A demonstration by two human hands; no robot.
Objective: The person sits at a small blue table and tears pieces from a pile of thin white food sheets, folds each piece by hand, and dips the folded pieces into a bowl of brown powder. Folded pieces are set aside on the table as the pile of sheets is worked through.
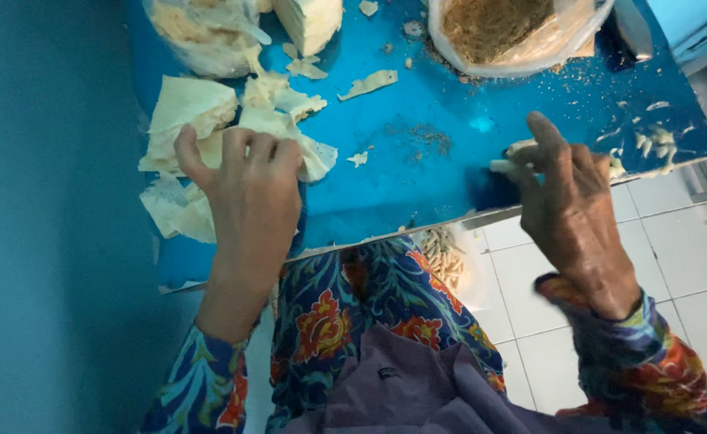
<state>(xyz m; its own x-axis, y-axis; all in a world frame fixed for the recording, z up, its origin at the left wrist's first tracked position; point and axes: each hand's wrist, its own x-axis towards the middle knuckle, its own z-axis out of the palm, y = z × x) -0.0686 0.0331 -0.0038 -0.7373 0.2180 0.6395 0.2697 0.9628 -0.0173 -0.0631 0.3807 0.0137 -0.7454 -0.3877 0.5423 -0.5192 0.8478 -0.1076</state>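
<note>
Floral sleeves (321, 321) nearest; blue table (418, 177), white floor tiles (691, 249).

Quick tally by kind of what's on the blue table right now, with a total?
Clear bags with filling: 2, brown crumbs and pale dough
Pale block: 1
Heap of thin pale sheets: 1, under the left hand
Small pale roll: 1, at the right hand
Total: 5

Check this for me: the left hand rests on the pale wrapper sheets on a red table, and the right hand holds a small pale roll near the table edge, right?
Not quite. The table is blue, not red, as the head view shows. The rest holds: the left hand rests on the pale wrapper sheets, and the right hand holds a small pale roll near the table edge.
</note>
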